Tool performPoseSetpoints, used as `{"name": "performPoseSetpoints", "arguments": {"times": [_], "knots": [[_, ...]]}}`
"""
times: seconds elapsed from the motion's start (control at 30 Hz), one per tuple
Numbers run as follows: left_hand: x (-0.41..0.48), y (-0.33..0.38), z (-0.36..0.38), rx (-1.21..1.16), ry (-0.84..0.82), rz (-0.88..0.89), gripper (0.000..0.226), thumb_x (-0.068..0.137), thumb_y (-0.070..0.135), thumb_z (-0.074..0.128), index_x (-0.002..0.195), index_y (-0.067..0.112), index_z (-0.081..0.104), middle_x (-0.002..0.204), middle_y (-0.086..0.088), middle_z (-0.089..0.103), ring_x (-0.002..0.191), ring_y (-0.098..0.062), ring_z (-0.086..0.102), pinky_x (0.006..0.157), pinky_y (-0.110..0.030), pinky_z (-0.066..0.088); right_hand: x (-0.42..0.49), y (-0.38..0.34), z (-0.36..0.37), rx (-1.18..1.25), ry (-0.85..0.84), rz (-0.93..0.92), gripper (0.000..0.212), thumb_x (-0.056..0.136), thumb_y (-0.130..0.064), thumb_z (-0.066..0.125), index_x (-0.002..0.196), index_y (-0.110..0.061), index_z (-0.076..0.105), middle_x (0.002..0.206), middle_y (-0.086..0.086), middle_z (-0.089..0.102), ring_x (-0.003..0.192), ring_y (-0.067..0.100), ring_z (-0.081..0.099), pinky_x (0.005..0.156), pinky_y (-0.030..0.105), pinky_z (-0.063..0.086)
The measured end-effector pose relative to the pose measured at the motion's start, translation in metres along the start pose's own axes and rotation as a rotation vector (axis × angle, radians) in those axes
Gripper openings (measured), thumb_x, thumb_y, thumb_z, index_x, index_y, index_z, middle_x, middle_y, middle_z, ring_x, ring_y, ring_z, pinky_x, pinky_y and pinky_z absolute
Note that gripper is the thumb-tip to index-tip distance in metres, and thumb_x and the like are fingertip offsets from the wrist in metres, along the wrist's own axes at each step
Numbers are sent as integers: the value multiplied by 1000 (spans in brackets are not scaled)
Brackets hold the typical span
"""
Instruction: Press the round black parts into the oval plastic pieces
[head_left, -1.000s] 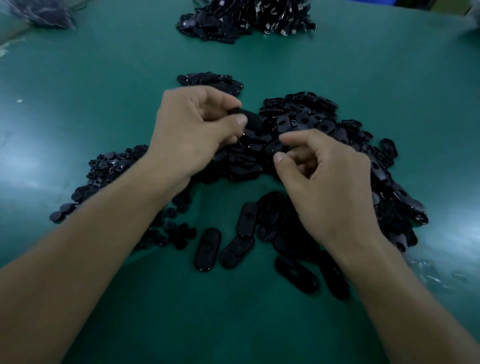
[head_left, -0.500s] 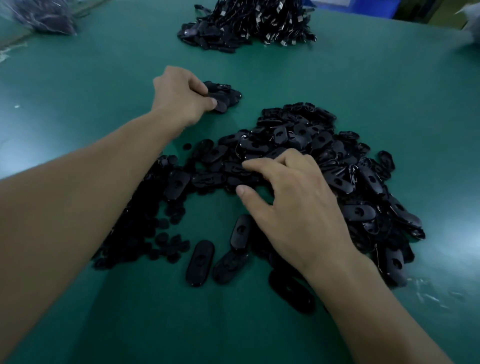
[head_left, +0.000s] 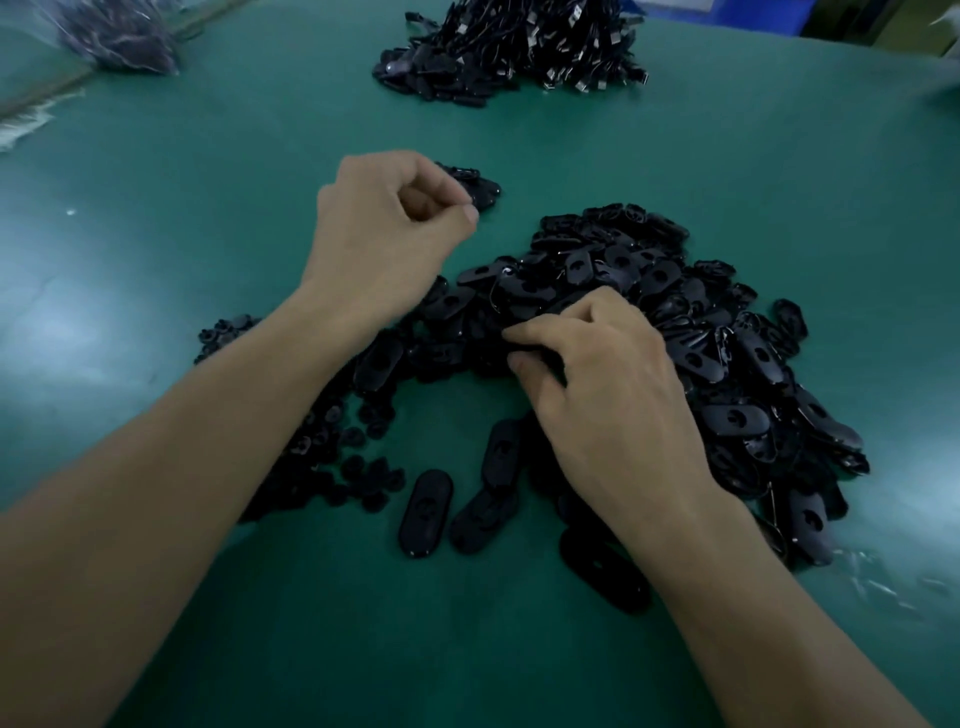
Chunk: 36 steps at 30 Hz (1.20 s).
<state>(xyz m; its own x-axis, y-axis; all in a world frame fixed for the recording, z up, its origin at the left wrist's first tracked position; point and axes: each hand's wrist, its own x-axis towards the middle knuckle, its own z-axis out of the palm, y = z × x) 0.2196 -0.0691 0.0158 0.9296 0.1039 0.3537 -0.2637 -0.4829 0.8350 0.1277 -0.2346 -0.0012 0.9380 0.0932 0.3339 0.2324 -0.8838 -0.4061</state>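
A big heap of black oval plastic pieces (head_left: 675, 322) covers the middle right of the green table (head_left: 208, 234). Small round black parts (head_left: 332, 457) lie in a heap at the left, partly under my left forearm. A few loose ovals (head_left: 426, 512) lie near the front. My right hand (head_left: 613, 395) rests on the heap's near edge, with its thumb and fingers pinching one oval piece (head_left: 540, 358). My left hand (head_left: 389, 234) hovers with curled fingers and nothing visible in it, just left of a small separate pile of black pieces (head_left: 480, 189).
At the back of the table lies a large mound of black parts with metal-tipped cords (head_left: 509, 47). A clear plastic bag of dark items (head_left: 119, 36) sits at the far left corner. Something blue (head_left: 727, 10) stands beyond the table's far edge.
My left hand carried a piece from the middle to the small far pile, left it there and drew back a little. My right hand dropped onto the oval heap and took hold of a piece.
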Motion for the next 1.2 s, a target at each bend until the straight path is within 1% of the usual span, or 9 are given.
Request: {"name": "performPoseSetpoints", "arguments": {"times": [0.17, 0.27, 0.33, 0.53, 0.6, 0.73, 0.87, 1.07, 1.2], "knots": [[-26, 3, -15, -153, -184, 49, 6, 90, 33, 69, 87, 34, 75, 81, 11, 75, 71, -10, 68, 62, -23, 57, 3, -1, -3, 127, 142, -5, 21, 100, -22, 59, 117, -18, 72, 105, -3, 62, 101, 13, 58, 85, 19, 43], [-35, 5, -20, -177, -371, 121, 16, 87, 39, 70, 98, 30, 77, 89, 7, 77, 77, -19, 72, 65, -27, 60, 3, -3, -5, 319, 113, -35, 18, 98, -19, 62, 112, -20, 74, 96, -8, 69, 89, 4, 62, 79, 17, 46], [-36, 6, -19, -177, -401, 157, 12, 87, 37, 73, 95, 29, 77, 86, 3, 77, 74, -26, 71, 64, -33, 61, 2, -4, -7, 466, 82, -26, 17, 96, -17, 66, 110, -21, 74, 91, -14, 71, 87, 0, 65, 76, 12, 48], [-36, -2, -16, -206, -469, 102, 19, 76, 37, 76, 92, 26, 76, 83, -2, 76, 71, -20, 72, 66, -29, 60, 0, -7, -3, 576, 187, 60, 13, 89, -17, 74, 96, -25, 66, 78, -17, 67, 78, -6, 64, 65, 4, 45], [-36, -3, -16, -205, -444, 110, 15, 77, 35, 78, 90, 28, 75, 81, 1, 76, 71, -15, 70, 66, -25, 58, -1, -8, -3, 525, 180, 79, 12, 91, -22, 73, 96, -27, 63, 78, -16, 65, 77, -2, 63, 63, 9, 46], [-32, -4, -15, -199, -216, 107, 10, 86, 24, 76, 86, 33, 73, 76, 7, 73, 65, -5, 64, 61, -17, 53, -4, -6, -3, 210, 143, 5, 5, 93, -28, 69, 94, -24, 66, 88, -11, 57, 84, 9, 54, 69, 27, 50], [-32, -3, -16, -208, -57, 38, 8, 88, 19, 73, 87, 27, 72, 76, 4, 74, 67, -14, 73, 63, -23, 58, -5, -10, -5, 52, -59, -77, 16, 94, -32, 67, 106, -26, 74, 94, -8, 51, 96, 10, 48, 72, 18, 38], [-34, -2, -14, -210, -22, 4, 7, 87, 19, 75, 85, 24, 71, 74, 4, 74, 67, -17, 74, 62, -26, 58, -4, -12, -3, -40, -101, -72, 25, 96, -38, 63, 117, -25, 69, 99, -7, 48, 99, 10, 42, 75, 18, 26], [-38, 0, -12, -232, -60, 17, 6, 84, 23, 76, 85, 24, 71, 73, 4, 75, 66, -17, 74, 61, -25, 58, -2, -14, 0, -13, -76, -68, 17, 97, -31, 63, 110, -23, 72, 95, -5, 48, 90, 12, 46, 70, 24, 33]]}}
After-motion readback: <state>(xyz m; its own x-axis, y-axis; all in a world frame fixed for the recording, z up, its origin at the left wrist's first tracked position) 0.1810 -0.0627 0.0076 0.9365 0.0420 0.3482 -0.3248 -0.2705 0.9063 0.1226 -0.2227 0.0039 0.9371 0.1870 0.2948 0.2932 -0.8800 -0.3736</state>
